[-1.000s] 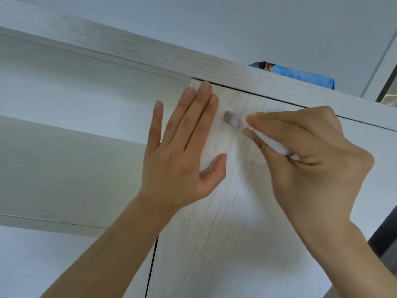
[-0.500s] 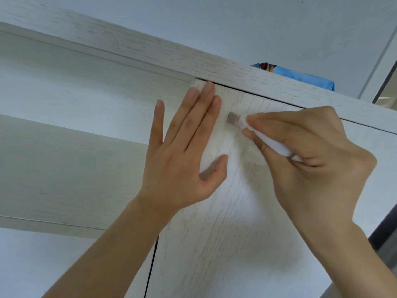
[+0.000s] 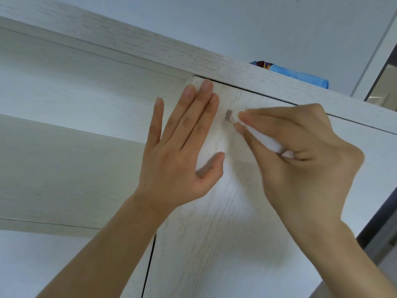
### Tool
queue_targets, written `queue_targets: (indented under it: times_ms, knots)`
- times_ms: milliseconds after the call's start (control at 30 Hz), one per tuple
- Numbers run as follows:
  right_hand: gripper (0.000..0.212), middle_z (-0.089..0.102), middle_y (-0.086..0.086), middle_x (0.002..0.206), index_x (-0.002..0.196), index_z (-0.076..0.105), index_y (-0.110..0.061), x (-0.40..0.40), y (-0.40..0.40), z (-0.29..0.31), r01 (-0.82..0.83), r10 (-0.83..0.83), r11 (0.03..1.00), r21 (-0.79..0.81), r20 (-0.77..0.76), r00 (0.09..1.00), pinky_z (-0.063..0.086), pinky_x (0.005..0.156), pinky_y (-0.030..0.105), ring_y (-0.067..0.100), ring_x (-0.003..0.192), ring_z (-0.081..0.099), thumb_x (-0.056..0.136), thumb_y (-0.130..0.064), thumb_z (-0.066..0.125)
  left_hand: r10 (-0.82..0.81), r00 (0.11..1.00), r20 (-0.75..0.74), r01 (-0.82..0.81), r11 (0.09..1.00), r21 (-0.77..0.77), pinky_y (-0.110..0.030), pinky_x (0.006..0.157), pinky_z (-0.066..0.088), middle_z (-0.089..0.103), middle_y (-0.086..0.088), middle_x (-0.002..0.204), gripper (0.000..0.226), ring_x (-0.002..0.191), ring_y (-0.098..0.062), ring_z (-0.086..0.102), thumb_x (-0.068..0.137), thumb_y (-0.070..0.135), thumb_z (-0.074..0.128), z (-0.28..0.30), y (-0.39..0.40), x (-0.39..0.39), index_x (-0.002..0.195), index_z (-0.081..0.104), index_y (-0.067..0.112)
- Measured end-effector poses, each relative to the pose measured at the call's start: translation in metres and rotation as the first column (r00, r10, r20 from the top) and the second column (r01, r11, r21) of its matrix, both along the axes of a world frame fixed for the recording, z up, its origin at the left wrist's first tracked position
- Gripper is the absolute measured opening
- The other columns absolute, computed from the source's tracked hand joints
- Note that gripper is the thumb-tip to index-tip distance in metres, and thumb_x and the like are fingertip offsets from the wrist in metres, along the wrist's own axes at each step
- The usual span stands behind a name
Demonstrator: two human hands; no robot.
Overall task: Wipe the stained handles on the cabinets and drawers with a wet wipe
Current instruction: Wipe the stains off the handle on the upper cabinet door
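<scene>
A whitewashed wooden cabinet door point(image 3: 214, 244) fills the middle of the view, seen from below. Near its top edge a small grey metal handle point(image 3: 228, 115) sticks out; only its left end shows. My right hand point(image 3: 300, 160) pinches a folded white wet wipe point(image 3: 266, 140) around the handle, covering most of it. My left hand point(image 3: 182, 151) lies flat against the door's upper left corner, fingers straight and spread, just left of the handle.
An open shelf compartment point(image 3: 64, 158) lies left of the door, under the cabinet's top board point(image 3: 129, 48). A blue packet point(image 3: 298, 75) rests on top of the cabinet. A dark frame edge point(image 3: 382, 229) runs down the right side.
My right hand slid the wipe leftward along the handle, so less grey metal shows than before. My left hand stayed flat on the door.
</scene>
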State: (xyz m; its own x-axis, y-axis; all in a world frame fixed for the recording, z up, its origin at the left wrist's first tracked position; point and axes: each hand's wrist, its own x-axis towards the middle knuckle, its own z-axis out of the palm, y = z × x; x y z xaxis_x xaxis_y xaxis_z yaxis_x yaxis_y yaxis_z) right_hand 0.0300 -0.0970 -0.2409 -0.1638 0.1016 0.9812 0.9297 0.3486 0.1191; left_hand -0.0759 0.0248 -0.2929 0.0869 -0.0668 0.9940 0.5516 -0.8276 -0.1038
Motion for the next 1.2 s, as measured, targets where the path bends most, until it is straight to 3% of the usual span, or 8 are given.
queue_targets:
  times_ms: [133,500,633,800,933,1067,1133,1200]
  knots:
    - [0.019,0.065,-0.006,0.097,0.104,0.065,-0.011,0.013,-0.011,-0.004,-0.015,0.016,1.0,0.009,-0.1,0.995,0.045,0.082,0.015,0.013,0.087,0.061,0.086,-0.012,0.072,0.005,1.0,-0.012,-0.005,1.0,-0.012,-0.054,0.116,0.014,0.024,-0.013,0.149,0.068,0.141,-0.029,0.024,0.089,0.033,0.053,0.0,0.0,-0.001,0.142,0.03,-0.003]
    - [0.019,0.063,-0.007,0.09,0.102,0.067,-0.014,0.004,0.0,0.0,0.036,-0.036,0.999,0.01,0.077,0.996,0.042,0.08,0.008,0.012,0.084,0.059,0.084,-0.011,0.075,-0.009,1.0,0.007,0.009,1.0,0.003,-0.053,0.116,0.015,0.027,-0.013,0.149,0.065,0.142,-0.025,0.022,0.09,0.032,0.052,-0.001,0.001,0.0,0.141,0.033,-0.002]
    - [0.013,0.067,-0.002,0.087,0.095,0.073,-0.01,-0.002,0.005,0.001,0.046,-0.047,0.999,0.009,0.089,0.995,0.046,0.071,0.019,0.018,0.082,0.062,0.083,-0.007,0.075,-0.016,1.0,0.014,0.016,1.0,0.002,-0.052,0.116,0.016,0.028,-0.014,0.148,0.063,0.142,-0.025,0.023,0.09,0.032,0.052,-0.001,0.0,0.0,0.14,0.033,-0.001]
    - [0.006,0.061,-0.011,0.091,0.096,0.066,-0.018,0.003,-0.005,0.007,-0.04,0.042,0.999,0.018,-0.165,0.985,0.042,0.08,0.011,0.002,0.087,0.058,0.09,-0.016,0.067,-0.023,1.0,0.004,0.023,1.0,-0.009,-0.054,0.115,0.017,0.028,-0.014,0.148,0.064,0.141,-0.027,0.024,0.089,0.032,0.052,-0.001,-0.001,-0.001,0.141,0.033,-0.002]
    - [0.009,0.058,-0.015,0.094,0.098,0.059,-0.022,-0.006,0.0,0.009,-0.069,0.072,0.997,0.02,-0.182,0.981,0.041,0.078,0.008,-0.006,0.088,0.054,0.092,-0.015,0.063,-0.022,1.0,0.015,0.022,1.0,-0.002,-0.054,0.115,0.018,0.028,-0.014,0.148,0.062,0.141,-0.027,0.025,0.091,0.032,0.048,0.0,-0.001,-0.001,0.14,0.033,-0.002]
    - [0.018,0.062,-0.006,0.096,0.104,0.065,-0.017,-0.011,0.009,0.013,-0.03,0.028,0.999,-0.021,-0.064,0.998,0.04,0.079,0.008,0.006,0.091,0.058,0.092,-0.005,0.061,-0.007,1.0,-0.002,0.007,1.0,0.007,-0.055,0.115,0.018,0.028,-0.014,0.148,0.067,0.14,-0.027,0.025,0.086,0.031,0.052,0.0,0.0,-0.002,0.14,0.032,-0.002]
    - [0.015,0.064,0.006,0.092,0.105,0.069,-0.009,-0.005,0.011,0.012,0.065,-0.064,0.998,-0.016,0.039,0.997,0.044,0.077,0.018,0.021,0.087,0.059,0.093,-0.006,0.06,-0.006,1.0,-0.007,0.006,1.0,0.008,-0.055,0.114,0.018,0.028,-0.014,0.147,0.069,0.14,-0.028,0.026,0.083,0.03,0.054,0.0,0.0,-0.002,0.14,0.032,-0.002]
    - [0.021,0.064,0.011,0.092,0.106,0.069,-0.004,0.003,0.011,0.01,0.14,-0.14,0.99,0.004,0.112,0.984,0.043,0.077,0.025,0.023,0.086,0.056,0.096,-0.017,0.056,-0.007,1.0,-0.004,0.007,1.0,0.01,-0.055,0.114,0.019,0.028,-0.014,0.148,0.069,0.14,-0.027,0.025,0.083,0.03,0.054,0.0,0.001,-0.001,0.14,0.033,-0.002]
